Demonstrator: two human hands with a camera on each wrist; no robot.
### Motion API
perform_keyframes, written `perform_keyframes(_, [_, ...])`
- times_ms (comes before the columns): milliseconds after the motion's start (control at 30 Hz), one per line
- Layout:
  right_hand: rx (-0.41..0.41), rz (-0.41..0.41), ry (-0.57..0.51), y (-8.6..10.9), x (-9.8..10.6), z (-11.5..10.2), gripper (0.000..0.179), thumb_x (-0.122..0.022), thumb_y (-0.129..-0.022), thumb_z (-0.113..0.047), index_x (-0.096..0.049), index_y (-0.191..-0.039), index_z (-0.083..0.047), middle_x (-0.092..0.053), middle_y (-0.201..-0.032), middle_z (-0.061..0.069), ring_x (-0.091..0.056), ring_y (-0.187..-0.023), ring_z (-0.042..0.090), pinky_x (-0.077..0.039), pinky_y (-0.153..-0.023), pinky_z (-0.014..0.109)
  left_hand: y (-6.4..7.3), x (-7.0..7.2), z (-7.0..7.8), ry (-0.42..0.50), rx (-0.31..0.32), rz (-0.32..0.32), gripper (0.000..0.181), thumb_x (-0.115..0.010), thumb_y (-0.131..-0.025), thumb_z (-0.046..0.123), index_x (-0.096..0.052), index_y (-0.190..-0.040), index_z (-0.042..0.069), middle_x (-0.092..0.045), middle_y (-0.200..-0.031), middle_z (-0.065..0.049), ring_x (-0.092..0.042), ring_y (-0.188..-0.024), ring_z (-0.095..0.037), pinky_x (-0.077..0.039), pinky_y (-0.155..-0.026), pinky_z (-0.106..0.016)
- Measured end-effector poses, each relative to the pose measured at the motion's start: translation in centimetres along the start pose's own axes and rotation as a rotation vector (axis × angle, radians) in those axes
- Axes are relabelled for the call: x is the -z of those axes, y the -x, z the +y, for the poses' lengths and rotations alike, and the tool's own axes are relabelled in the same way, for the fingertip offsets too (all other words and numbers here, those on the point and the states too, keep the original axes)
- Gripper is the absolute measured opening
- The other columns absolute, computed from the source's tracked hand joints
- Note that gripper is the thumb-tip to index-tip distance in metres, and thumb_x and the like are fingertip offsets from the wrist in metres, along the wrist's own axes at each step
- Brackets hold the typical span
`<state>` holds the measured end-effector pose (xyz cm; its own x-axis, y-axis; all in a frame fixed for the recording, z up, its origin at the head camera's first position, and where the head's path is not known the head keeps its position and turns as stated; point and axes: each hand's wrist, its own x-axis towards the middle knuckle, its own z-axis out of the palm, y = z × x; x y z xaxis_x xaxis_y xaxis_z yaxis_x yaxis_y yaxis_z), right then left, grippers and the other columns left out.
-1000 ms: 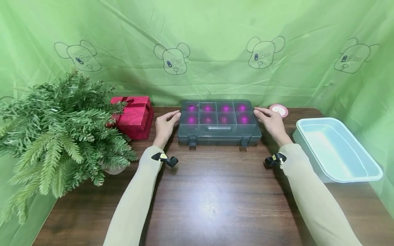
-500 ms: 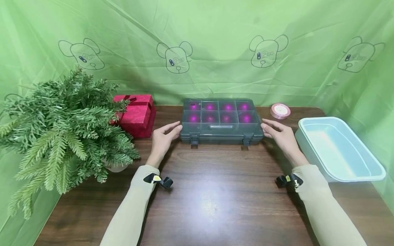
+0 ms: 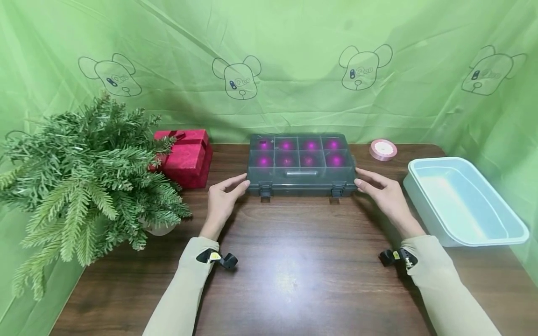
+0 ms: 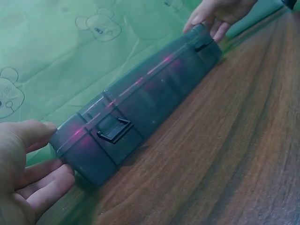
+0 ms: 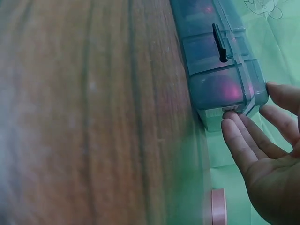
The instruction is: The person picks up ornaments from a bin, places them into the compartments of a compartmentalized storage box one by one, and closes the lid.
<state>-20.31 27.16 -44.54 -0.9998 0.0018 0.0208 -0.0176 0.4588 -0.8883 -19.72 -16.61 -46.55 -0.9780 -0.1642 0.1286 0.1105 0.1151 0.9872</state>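
A dark, see-through plastic compartment box [image 3: 302,163] lies on the table with its lid down. Pink-purple round shapes show through the lid, one to a compartment. Two black latches stick out at its front, one of them the left latch [image 4: 114,130]. My left hand [image 3: 222,198] touches the box's left side near the front corner, thumb and fingers fairly straight. At the opposite corner, my right hand [image 3: 387,196] touches the right side; its fingertips reach the end wall in the right wrist view, also fairly straight.
An artificial fir tree [image 3: 84,186] fills the left, with a red gift box [image 3: 185,158] beside it. A pink ribbon roll [image 3: 383,150] lies behind my right hand. The light blue tub [image 3: 424,210] stands at the right. A green curtain [image 3: 294,70] hangs behind the wooden table [image 3: 311,261].
Both hands have slid along the box's sides toward me, from about the middle to the front corners. Their contact looked looser half a second ago. The box remains in place.
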Motion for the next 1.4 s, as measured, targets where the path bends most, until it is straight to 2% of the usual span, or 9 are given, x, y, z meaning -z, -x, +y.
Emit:
perform_keyframes(100, [0.017,0.018,0.013,0.08,-0.14,0.13,0.055,-0.076,-0.099,-0.045,-0.067,-0.147,-0.021,-0.073,-0.133,0.006,-0.074,-0.101,0.005,-0.048,-0.093,0.010,0.11,-0.06,-0.12,-0.011,-0.016,0.006,0.027,-0.086,-0.094,0.022,-0.083,-0.119,0.012,-0.080,-0.112,-0.007,-0.078,-0.095,-0.035,-0.063,-0.083,-0.025])
perform_keyframes(233, [0.026,0.043,0.044,0.14,-0.27,0.32,0.052,-0.078,-0.098,-0.047,-0.071,-0.143,-0.023,-0.076,-0.127,-0.002,-0.066,-0.111,-0.003,-0.046,-0.096,0.012,0.16,-0.14,-0.23,-0.016,-0.038,0.005,0.025,-0.086,-0.094,0.022,-0.084,-0.116,0.012,-0.080,-0.112,-0.007,-0.079,-0.093,-0.027,-0.062,-0.082,-0.024])
perform_keyframes(500, [0.035,0.059,0.076,0.08,-0.36,0.42,0.050,-0.077,-0.097,-0.049,-0.072,-0.141,-0.025,-0.076,-0.128,0.000,-0.060,-0.124,0.001,-0.044,-0.101,0.017,0.16,-0.14,-0.31,-0.094,-0.100,0.013,0.018,-0.086,-0.093,0.021,-0.086,-0.111,0.014,-0.081,-0.105,-0.003,-0.075,-0.091,-0.007,-0.058,-0.077,-0.019])
perform_keyframes(733, [0.046,0.066,0.094,0.04,-0.48,0.54,0.047,-0.078,-0.097,-0.050,-0.075,-0.137,-0.025,-0.076,-0.127,0.001,-0.060,-0.121,-0.002,-0.043,-0.102,0.018,0.05,-0.14,-0.51,-0.137,-0.123,0.020,0.016,-0.086,-0.093,0.019,-0.086,-0.109,0.015,-0.081,-0.103,0.000,-0.075,-0.092,-0.008,-0.055,-0.074,-0.017])
perform_keyframes(900, [0.071,0.074,0.088,-0.04,-0.61,0.63,0.045,-0.079,-0.097,-0.047,-0.077,-0.134,-0.023,-0.076,-0.126,0.001,-0.061,-0.119,-0.004,-0.043,-0.101,0.015,0.02,-0.08,-0.56,-0.193,-0.167,0.020,0.017,-0.086,-0.094,0.022,-0.086,-0.110,0.017,-0.081,-0.105,0.002,-0.075,-0.095,-0.012,-0.055,-0.080,-0.019])
perform_keyframes(1133, [0.085,0.080,0.100,0.03,-0.64,0.68,0.043,-0.079,-0.097,-0.047,-0.078,-0.133,-0.022,-0.076,-0.127,0.001,-0.062,-0.117,-0.006,-0.043,-0.099,0.012,-0.08,-0.07,-0.62,-0.309,-0.339,0.002,0.017,-0.083,-0.096,0.016,-0.085,-0.111,0.010,-0.079,-0.117,-0.005,-0.074,-0.109,-0.020,-0.058,-0.096,-0.030])
perform_keyframes(1233, [0.078,0.077,0.094,0.05,-0.63,0.66,0.044,-0.079,-0.097,-0.047,-0.077,-0.133,-0.022,-0.076,-0.127,0.001,-0.062,-0.117,-0.005,-0.043,-0.100,0.013,-0.21,-0.05,-0.75,-0.357,-0.448,-0.022,0.017,-0.083,-0.095,0.011,-0.084,-0.111,0.006,-0.076,-0.124,-0.008,-0.073,-0.115,-0.023,-0.058,-0.099,-0.037])
perform_keyframes(1400, [0.083,0.077,0.091,-0.04,-0.59,0.81,0.043,-0.079,-0.096,-0.046,-0.077,-0.133,-0.022,-0.076,-0.127,0.001,-0.062,-0.117,-0.005,-0.043,-0.100,0.014,-0.20,-0.05,-0.91,-0.455,-0.637,-0.081,0.027,-0.087,-0.088,0.002,-0.082,-0.114,0.002,-0.074,-0.129,-0.011,-0.071,-0.119,-0.028,-0.055,-0.104,-0.041])
